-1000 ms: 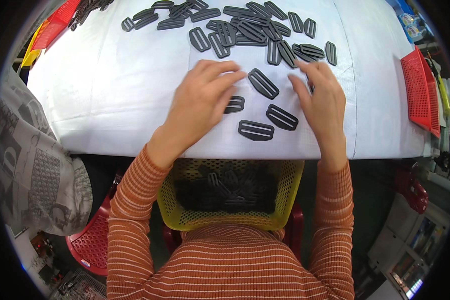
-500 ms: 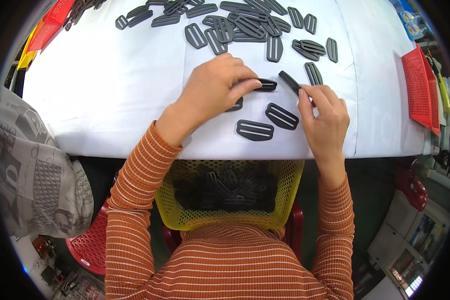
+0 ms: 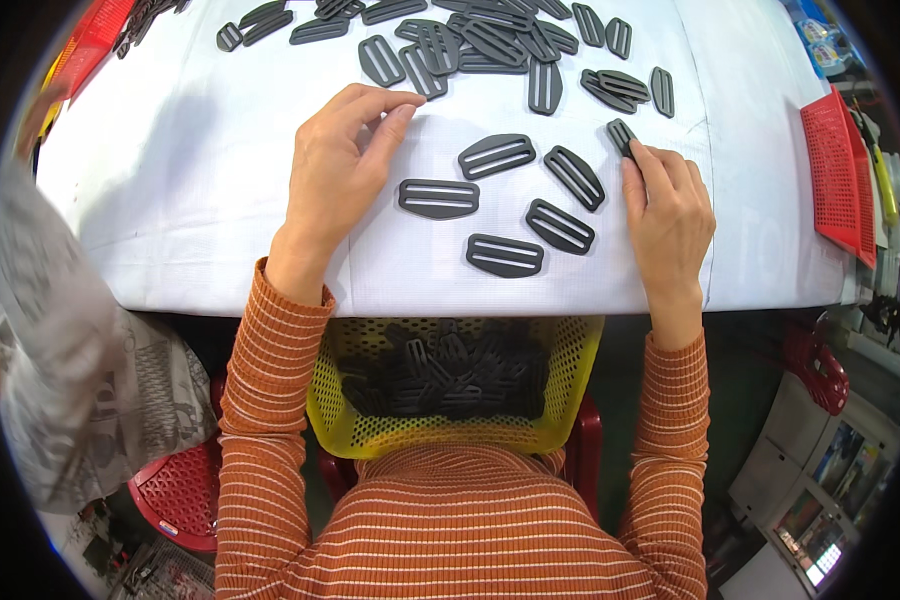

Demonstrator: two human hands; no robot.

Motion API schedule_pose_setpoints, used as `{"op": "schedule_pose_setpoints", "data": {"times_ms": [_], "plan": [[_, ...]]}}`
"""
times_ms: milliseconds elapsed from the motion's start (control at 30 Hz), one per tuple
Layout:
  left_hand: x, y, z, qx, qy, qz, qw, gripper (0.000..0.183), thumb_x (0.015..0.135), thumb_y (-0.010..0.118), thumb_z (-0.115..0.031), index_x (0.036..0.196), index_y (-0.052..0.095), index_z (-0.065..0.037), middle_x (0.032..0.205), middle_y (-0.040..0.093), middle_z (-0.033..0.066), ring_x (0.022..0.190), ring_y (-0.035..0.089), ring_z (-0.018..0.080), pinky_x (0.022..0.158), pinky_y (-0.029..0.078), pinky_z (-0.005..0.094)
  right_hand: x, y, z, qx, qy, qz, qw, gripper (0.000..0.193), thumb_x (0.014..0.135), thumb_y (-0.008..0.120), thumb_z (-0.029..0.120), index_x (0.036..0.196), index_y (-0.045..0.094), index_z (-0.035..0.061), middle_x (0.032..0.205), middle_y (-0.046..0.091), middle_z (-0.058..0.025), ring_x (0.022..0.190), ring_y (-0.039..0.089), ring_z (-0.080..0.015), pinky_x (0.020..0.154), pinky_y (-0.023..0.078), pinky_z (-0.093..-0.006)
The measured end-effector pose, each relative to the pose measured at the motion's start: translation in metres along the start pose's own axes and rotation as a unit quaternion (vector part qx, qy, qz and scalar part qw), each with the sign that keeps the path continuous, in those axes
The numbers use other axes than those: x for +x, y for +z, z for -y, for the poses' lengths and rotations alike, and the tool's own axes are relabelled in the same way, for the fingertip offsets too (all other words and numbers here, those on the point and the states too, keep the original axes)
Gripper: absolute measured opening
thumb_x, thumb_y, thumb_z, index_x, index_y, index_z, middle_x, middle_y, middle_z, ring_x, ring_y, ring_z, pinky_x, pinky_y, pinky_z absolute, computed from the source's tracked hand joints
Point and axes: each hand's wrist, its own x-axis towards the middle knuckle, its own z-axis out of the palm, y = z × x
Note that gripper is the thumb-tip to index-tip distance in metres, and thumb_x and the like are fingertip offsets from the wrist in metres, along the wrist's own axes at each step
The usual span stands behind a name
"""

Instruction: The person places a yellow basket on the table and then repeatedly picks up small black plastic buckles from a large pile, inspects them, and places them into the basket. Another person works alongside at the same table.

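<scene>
My left hand (image 3: 342, 150) reaches to the near edge of a pile of black plastic strap slider buckles (image 3: 490, 45). Its index fingertip is at the lower end of one slider buckle (image 3: 423, 74), thumb slightly apart, and no buckle shows between them. On the right, the thumb and fingers of my right hand (image 3: 667, 195) pinch the lower end of another slider buckle (image 3: 620, 137), tilted over the white table. Several slider buckles lie separately between my hands, among them one at the left (image 3: 438, 198) and one nearest me (image 3: 505, 256).
A yellow perforated basket (image 3: 450, 437) with many black buckles sits at my lap, below the white table's edge (image 3: 390, 300). Red baskets stand at the right (image 3: 838, 175) and far left (image 3: 95, 45). Beside me at left is a person in a grey patterned sleeve (image 3: 100, 370).
My left hand has let go of a buckle and moved left and up to the pile. My right hand has shifted slightly right, its buckle now more upright. The person at left has moved an arm forward.
</scene>
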Motion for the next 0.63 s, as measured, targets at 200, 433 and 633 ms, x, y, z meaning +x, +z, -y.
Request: {"op": "schedule_pose_setpoints", "data": {"times_ms": [200,433,633], "plan": [[-0.008,-0.004,-0.003,0.014,0.007,-0.011,1.0,0.016,0.092,0.064,-0.006,0.104,0.075,-0.005,0.094,0.07,0.0012,0.072,0.055,0.0058,0.06,0.042,0.0193,-0.003,-0.019,0.001,0.202,0.165,0.064,0.963,0.016,0.087,0.067,0.01,0.098,0.072,-0.0004,0.079,0.07,-0.0103,0.069,0.066,-0.0214,0.065,0.051,-0.0324],[-0.012,-0.011,-0.015,0.027,-0.012,-0.016,0.999,0.017,0.091,0.064,-0.004,0.104,0.075,-0.006,0.095,0.07,0.0006,0.073,0.055,0.0059,0.063,0.043,0.02,-0.001,-0.023,-0.003,0.234,0.223,0.086,0.943,0.014,0.089,0.066,0.011,0.096,0.072,0.0003,0.08,0.07,-0.0108,0.067,0.065,-0.0203,0.066,0.05,-0.0316],[-0.012,-0.011,-0.015,0.024,-0.005,-0.011,1.0,0.017,0.091,0.064,-0.006,0.104,0.075,-0.006,0.094,0.07,0.0024,0.074,0.06,0.012,0.065,0.046,0.0225,-0.007,-0.026,0.003,-0.038,-0.004,-0.032,0.999,0.009,0.084,0.072,0.013,0.091,0.073,0.0088,0.094,0.071,-0.0029,0.079,0.064,-0.0224,0.072,0.049,-0.0325]]}}
